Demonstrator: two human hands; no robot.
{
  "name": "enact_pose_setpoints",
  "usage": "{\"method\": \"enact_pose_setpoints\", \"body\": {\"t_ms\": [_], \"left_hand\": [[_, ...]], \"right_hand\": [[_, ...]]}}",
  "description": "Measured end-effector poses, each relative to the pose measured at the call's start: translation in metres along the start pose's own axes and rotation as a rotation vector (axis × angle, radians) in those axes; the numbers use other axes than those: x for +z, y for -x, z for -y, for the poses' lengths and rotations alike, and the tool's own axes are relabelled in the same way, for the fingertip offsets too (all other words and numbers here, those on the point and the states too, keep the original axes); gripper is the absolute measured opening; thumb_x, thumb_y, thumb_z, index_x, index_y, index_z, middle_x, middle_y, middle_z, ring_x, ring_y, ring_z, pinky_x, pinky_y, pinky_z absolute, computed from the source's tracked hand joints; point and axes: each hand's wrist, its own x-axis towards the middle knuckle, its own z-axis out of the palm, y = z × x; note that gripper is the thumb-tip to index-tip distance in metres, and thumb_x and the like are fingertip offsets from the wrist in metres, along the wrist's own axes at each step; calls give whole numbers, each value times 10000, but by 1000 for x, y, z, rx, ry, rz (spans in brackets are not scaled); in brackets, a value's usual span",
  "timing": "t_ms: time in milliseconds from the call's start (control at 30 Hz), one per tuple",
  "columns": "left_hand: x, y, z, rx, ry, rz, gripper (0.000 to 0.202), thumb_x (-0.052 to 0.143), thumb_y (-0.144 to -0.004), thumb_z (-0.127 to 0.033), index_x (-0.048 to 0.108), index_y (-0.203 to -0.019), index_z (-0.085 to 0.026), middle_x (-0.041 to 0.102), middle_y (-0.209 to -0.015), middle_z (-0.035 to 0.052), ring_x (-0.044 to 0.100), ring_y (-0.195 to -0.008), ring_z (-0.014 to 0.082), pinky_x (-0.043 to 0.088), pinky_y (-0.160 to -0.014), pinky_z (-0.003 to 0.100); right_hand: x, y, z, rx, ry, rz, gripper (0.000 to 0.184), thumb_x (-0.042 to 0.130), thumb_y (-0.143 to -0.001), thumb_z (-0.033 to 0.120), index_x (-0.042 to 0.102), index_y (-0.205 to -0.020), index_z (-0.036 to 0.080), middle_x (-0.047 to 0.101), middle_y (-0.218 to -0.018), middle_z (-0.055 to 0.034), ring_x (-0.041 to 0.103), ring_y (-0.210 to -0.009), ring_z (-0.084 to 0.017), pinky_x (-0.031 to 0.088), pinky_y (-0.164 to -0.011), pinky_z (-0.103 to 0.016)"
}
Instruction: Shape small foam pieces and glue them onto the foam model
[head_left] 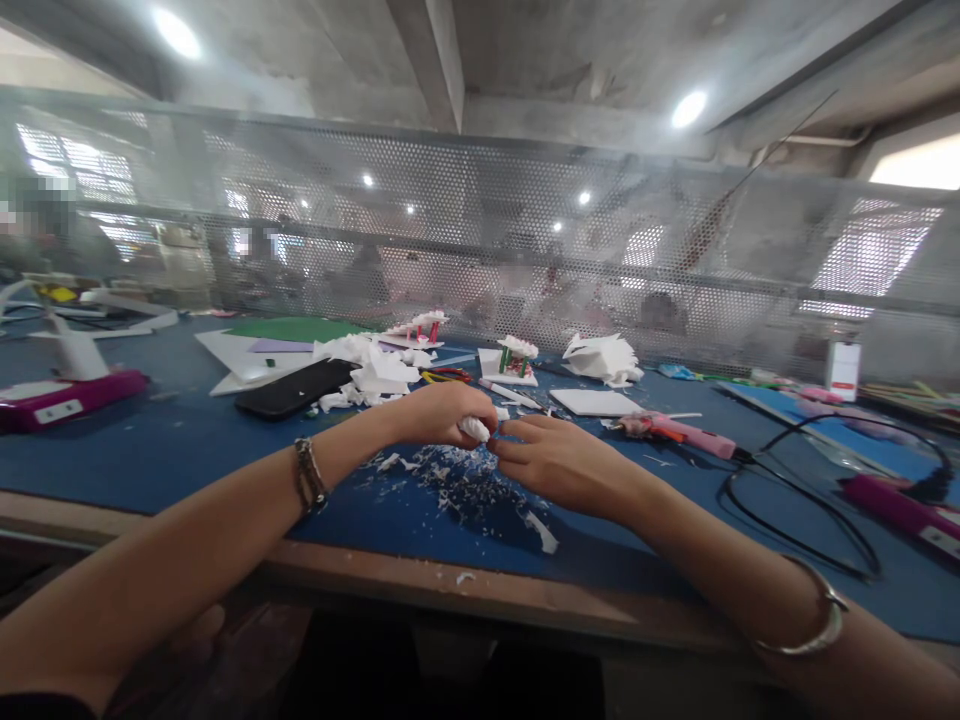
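My left hand (pixel 442 413) is closed around a small white lump (pixel 474 429), which looks like carved or torn foam. Close against it on the right, my right hand (pixel 559 462) has its fingers stretched out and slightly apart, their tips at the lump's edge. Whether those tips touch the lump I cannot tell. Beneath both hands, white crumbs and shavings (pixel 469 485) are scattered over the blue tabletop (pixel 247 480), with a longer white scrap (pixel 541 533) near the front edge.
Beyond my hands lie a black phone (pixel 296 390), white foam scraps (pixel 379 370), a craft knife (pixel 510 394) and small white-topped models (pixel 517 350). To the right are a white block (pixel 596 402) and a pink glue gun (pixel 690 434) with a looping black cord (pixel 795 560). A perforated metal screen (pixel 465 240) stands behind.
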Motion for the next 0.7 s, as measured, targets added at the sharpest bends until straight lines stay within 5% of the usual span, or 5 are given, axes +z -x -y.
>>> {"method": "enact_pose_setpoints", "body": {"t_ms": [700], "left_hand": [[-5,0,-7,-73,-60,23,103,505,-615,-146,525,-716,-152,532,-692,9,473,-642,116,324,-555,202]], "right_hand": [[0,-3,-2,56,-16,-5,150,435,-801,138,581,-769,150,594,-901,-50,502,-845,-158,395,-652,-286]]}}
